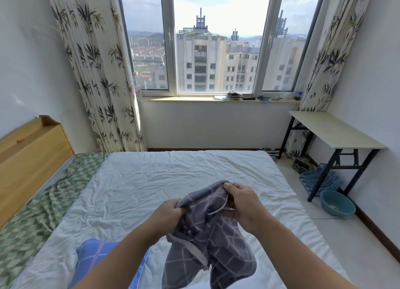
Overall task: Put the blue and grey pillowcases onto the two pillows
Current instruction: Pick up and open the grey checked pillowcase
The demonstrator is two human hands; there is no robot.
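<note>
A grey pillowcase (212, 234) with a pale line pattern hangs bunched in the air above the bed, held by both hands. My left hand (170, 213) grips its upper left edge. Pinching the top edge at the right is my right hand (244, 204). Blue fabric with orange stripes (93, 254) lies on the bed at the lower left, partly hidden behind my left forearm; whether it covers a pillow I cannot tell. No bare pillow is visible.
The bed carries a white quilt (173, 180) and a green checked sheet (43, 208) by the wooden headboard (32, 150). At the right stand a folding table (333, 130), a blue basket (318, 178) and a teal basin (337, 202). The window sill (216, 99) holds small items.
</note>
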